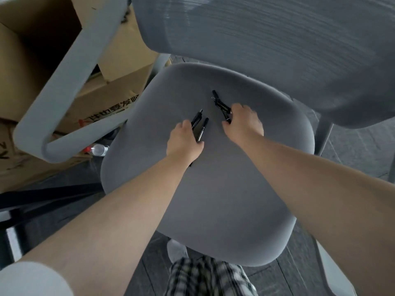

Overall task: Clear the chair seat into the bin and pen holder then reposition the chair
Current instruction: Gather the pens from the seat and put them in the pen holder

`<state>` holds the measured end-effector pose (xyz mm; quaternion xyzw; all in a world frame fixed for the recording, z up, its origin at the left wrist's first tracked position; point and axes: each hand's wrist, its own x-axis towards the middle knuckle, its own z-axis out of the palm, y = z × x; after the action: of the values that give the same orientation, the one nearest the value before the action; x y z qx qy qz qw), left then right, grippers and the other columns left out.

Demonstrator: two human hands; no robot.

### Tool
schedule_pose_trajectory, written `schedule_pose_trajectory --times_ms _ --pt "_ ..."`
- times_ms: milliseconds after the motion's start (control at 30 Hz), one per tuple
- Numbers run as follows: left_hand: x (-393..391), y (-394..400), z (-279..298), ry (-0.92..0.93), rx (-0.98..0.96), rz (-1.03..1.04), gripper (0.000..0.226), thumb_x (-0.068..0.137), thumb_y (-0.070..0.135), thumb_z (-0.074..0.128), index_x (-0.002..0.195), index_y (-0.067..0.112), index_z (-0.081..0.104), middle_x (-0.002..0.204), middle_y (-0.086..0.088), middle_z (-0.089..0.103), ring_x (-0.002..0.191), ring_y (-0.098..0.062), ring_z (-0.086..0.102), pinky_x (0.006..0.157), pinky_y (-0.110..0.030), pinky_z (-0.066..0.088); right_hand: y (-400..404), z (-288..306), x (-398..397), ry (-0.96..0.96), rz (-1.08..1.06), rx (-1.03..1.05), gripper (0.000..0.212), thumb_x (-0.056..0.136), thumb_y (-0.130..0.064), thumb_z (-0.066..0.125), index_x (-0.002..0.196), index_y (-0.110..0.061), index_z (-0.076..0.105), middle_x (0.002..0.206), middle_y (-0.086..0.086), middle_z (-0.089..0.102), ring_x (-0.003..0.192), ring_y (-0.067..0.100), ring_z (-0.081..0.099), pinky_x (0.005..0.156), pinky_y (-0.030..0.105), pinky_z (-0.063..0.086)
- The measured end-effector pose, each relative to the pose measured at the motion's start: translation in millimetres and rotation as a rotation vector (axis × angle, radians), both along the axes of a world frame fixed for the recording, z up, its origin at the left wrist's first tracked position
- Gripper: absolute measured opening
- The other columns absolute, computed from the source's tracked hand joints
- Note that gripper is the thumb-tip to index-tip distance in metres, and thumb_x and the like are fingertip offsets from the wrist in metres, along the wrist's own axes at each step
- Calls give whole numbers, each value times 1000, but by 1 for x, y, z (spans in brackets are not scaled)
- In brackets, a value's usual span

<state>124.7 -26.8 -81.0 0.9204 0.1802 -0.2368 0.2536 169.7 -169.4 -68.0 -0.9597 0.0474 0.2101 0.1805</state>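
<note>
The grey chair seat [213, 189] fills the middle of the view, with its mesh backrest [277, 50] above it. Black pens lie on the seat in two groups. My left hand [183, 142] rests over the left group of pens [201, 129], its fingers closing around them. My right hand [243, 120] is on the right group of black pens [219, 102], with the fingertips curled around their near ends. No bin or pen holder is in sight.
The chair's grey armrest [64, 86] rises at the left. Behind it stand stacked cardboard boxes [111, 97], and a clear plastic bottle with a red cap [98, 149] lies on the dark floor. A second armrest [333, 274] shows at the lower right.
</note>
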Motion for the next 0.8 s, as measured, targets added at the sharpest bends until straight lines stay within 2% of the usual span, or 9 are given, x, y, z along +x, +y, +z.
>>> schedule_pose_trajectory --times_ms 100,200,333,433,500,567,700,800 --pt "-3 0 -2 55 32 -20 27 84 17 54 107 6 47 115 -11 56 108 -34 53 75 -38 45 6 -7 6 55 -10 -10 33 87 -12 56 119 -9 50 119 13 56 117 34 46 82 39 42" --pt "-5 0 -1 76 17 -18 19 86 16 47 103 6 45 110 -12 57 101 -35 54 73 -37 42 12 -11 7 118 -20 -34 36 84 -11 57 120 -10 47 119 13 55 117 34 46 84 41 42" --pt "-7 8 3 90 -2 47 8 88 13 39 93 9 34 79 -5 50 77 -33 48 64 -34 35 14 -10 7 202 -7 -85 34 82 -10 55 116 -9 51 119 13 55 116 34 49 91 43 44" --pt "-11 21 9 106 13 63 8 88 12 39 92 9 33 68 -1 42 72 -32 47 61 -34 34 11 -7 6 230 7 -38 22 81 -9 52 103 -11 49 101 12 58 95 33 55 74 36 45" --pt "-16 32 15 113 32 83 7 88 11 38 92 9 32 68 -2 42 70 -31 47 58 -32 34 12 -1 3 267 45 16 17 82 -8 48 97 -14 43 89 8 54 81 29 52 62 30 40" --pt "-22 43 22 111 54 95 7 89 11 39 91 10 32 66 -3 42 68 -32 48 56 -32 34 13 8 0 294 97 53 17 83 -7 45 97 -16 43 79 5 50 74 28 52 53 28 35" --pt "-38 66 44 77 51 137 12 94 22 41 94 11 36 67 -4 46 63 -30 49 53 -32 34 28 32 -10 320 195 78 22 83 -8 44 102 -16 51 80 5 51 78 30 54 56 28 37" --pt "-50 83 69 12 49 145 19 98 30 41 90 13 40 66 -1 47 67 -29 51 59 -35 39 44 52 -18 341 249 83 20 84 -8 43 101 -14 53 87 7 53 79 29 53 55 26 36"
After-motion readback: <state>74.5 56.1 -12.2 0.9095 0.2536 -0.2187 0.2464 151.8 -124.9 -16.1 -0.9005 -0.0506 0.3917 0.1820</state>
